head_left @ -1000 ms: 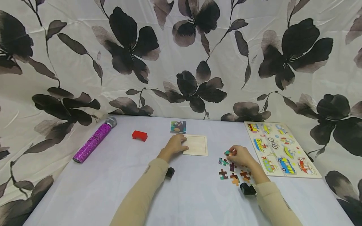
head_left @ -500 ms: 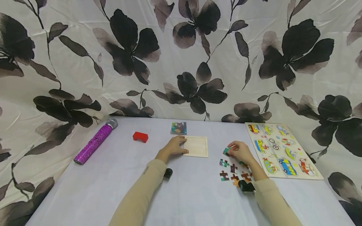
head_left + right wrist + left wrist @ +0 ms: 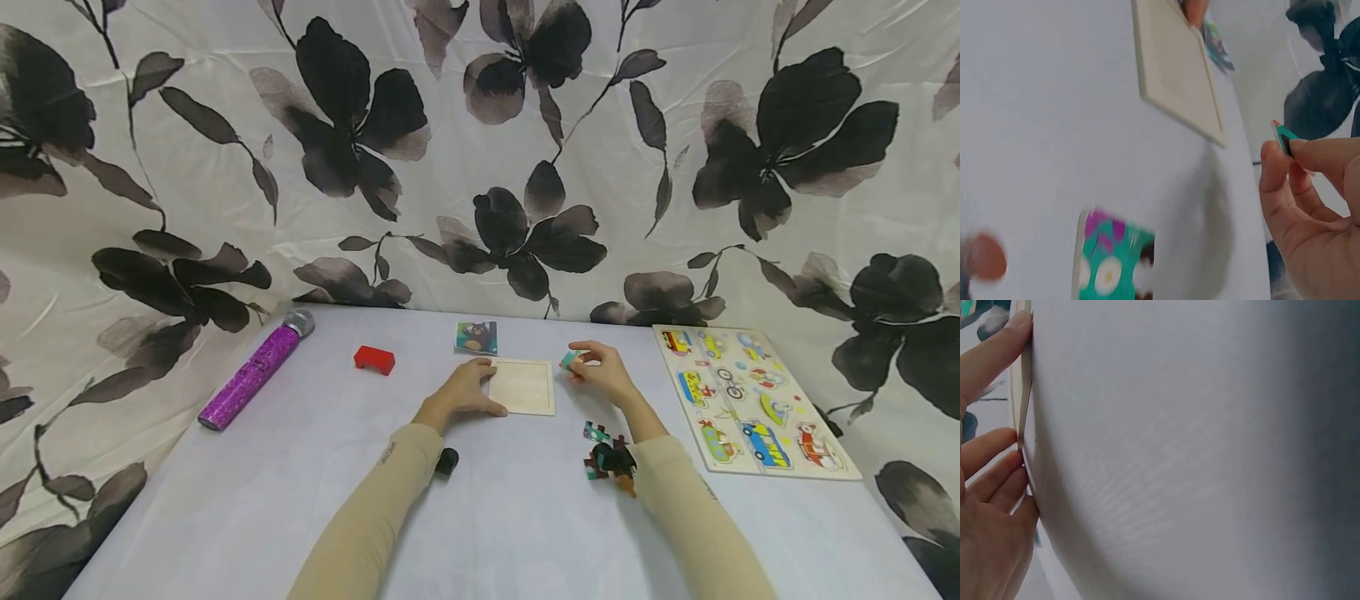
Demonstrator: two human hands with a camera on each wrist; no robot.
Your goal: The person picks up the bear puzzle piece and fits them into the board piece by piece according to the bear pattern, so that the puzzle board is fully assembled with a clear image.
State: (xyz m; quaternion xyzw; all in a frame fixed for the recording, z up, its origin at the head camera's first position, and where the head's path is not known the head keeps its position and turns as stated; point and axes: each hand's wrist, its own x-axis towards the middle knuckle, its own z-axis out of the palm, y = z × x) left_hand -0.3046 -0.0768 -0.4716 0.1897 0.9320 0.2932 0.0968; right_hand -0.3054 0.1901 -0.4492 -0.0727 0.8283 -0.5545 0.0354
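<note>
A: Where is the puzzle piece [image 3: 568, 359] in all this?

B: In the right hand [image 3: 607, 375], pinched between thumb and fingertips, raised over the counter [image 3: 480, 525] just right of the wooden frame [image 3: 522, 387] and apart from it. The hold is narrow, perhaps because so thin a piece offers fingertips little more than its edges.

A: And the left hand [image 3: 461, 389]?

B: Thumb and fingers are spread wide along the frame's left side, touching it. It looks like a brace against sliding.

A: Why would the loose pieces [image 3: 596, 432] lie on the near right?

B: Presumably so the right hand can get at them without crossing the frame. A dark device [image 3: 613, 458] at that wrist hides some, so nobody can count them.

A: The picture card [image 3: 476, 337]?

B: Beyond the frame, a little left, probably so it shows past both hands. The vehicle board [image 3: 753, 400] on the right, and the red block [image 3: 374, 360] and purple microphone [image 3: 255, 371] on the left, sit well apart, which seems to leave the middle free for work.

A: And the arms?

B: Both sleeves reach in from the near side, angled inward; the right hand's fingertips point left.
</note>
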